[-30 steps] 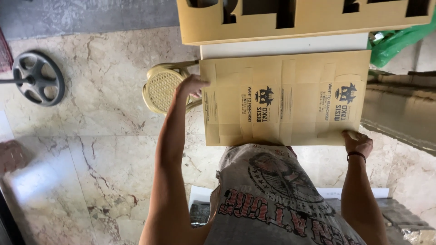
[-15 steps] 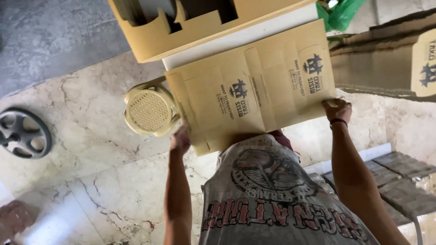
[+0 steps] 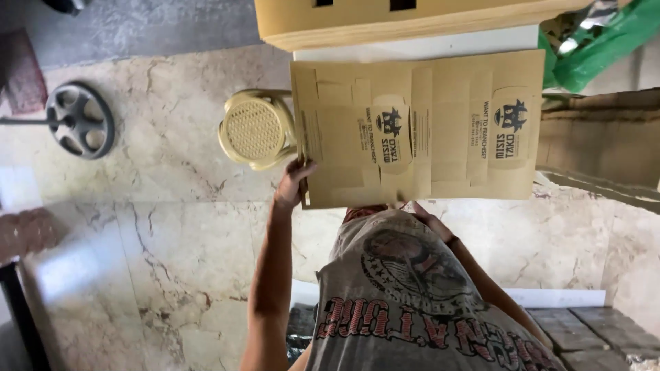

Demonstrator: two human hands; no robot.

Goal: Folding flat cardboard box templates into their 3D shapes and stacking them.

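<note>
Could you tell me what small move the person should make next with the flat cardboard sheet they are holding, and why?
Probably bring the right hand out to the sheet's free right edge. The flat printed cardboard sheet is wide, the left hand grips only its lower left corner, and the right hand sits mostly hidden under the bottom edge near the middle, so the right half hangs unsupported beside the stack of cardboard.
</note>
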